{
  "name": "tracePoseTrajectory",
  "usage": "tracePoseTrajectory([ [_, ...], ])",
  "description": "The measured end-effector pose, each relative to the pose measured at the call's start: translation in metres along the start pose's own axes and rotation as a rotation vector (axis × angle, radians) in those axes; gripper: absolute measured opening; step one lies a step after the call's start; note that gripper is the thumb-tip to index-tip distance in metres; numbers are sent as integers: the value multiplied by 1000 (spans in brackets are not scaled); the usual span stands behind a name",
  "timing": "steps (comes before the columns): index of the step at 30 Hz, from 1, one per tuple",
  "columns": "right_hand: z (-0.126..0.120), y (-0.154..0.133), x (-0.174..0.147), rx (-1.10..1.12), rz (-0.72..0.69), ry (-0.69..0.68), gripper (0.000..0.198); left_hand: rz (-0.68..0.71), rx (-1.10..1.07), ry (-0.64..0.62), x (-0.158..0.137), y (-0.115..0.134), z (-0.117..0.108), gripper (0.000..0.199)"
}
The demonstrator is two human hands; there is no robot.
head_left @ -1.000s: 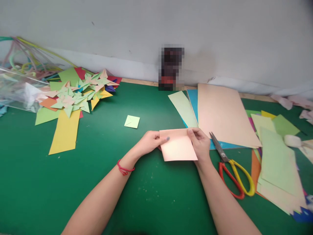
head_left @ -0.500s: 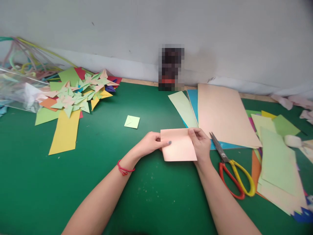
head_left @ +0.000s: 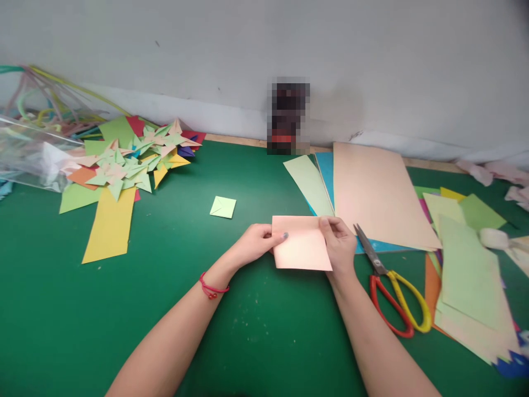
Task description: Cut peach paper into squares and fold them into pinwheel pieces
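Observation:
A small pink sheet of paper (head_left: 303,251) is held above the green table between both hands. My left hand (head_left: 260,241) pinches its left edge, thumb on top and the other fingers behind. At the upper right corner, my right hand (head_left: 339,242) grips it the same way, its thumb over the front. The sheet curves slightly along its upper part. Left of it lies a small folded light-green paper square (head_left: 223,207). Scissors (head_left: 382,273) with one red and one yellow handle rest beside my right hand, blades slightly parted.
Large pink sheets (head_left: 380,193) lie over blue ones at the back right. Mixed cut papers (head_left: 471,270) cover the right side. Folded paper stars (head_left: 132,160) are heaped at the left, near a clear plastic bag (head_left: 33,151). A blurred-out dark object (head_left: 287,116) stands against the wall.
Both hands keep hold of the pink paper. The sheet's lower edge has tipped up very slightly; my left thumb sits a touch higher. Everything else has stayed in place.

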State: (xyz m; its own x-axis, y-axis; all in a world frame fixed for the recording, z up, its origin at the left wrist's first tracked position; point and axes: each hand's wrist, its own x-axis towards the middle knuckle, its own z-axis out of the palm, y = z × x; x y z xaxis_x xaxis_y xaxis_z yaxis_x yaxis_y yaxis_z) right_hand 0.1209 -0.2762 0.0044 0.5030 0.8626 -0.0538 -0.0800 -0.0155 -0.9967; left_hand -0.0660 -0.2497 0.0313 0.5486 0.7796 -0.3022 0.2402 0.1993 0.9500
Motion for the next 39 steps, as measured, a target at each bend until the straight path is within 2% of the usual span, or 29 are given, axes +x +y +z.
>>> tracePoseTrajectory([
  [6, 0, 2, 0, 7, -5, 23, 24, -25, 93, -5, 0, 0, -1, 34],
  [13, 0, 1, -1, 8, -5, 33, 25, -82, -13, 38, 2, 0, 1, 28],
  [17, 0, 1, 0, 12, -13, 48, 26, -53, -11, -10, 2, -2, 0, 20],
  [20, 0, 2, 0, 18, -14, 68, 26, -19, 18, -8, 2, -4, 0, 22],
  [29, 3, 2, -2, 52, -60, 140, 22, 28, 219, 340, 3, -8, 16, 36],
  [39, 5, 2, -1, 185, -9, 148, 19, 71, 221, 483, 0, -6, 26, 37],
])
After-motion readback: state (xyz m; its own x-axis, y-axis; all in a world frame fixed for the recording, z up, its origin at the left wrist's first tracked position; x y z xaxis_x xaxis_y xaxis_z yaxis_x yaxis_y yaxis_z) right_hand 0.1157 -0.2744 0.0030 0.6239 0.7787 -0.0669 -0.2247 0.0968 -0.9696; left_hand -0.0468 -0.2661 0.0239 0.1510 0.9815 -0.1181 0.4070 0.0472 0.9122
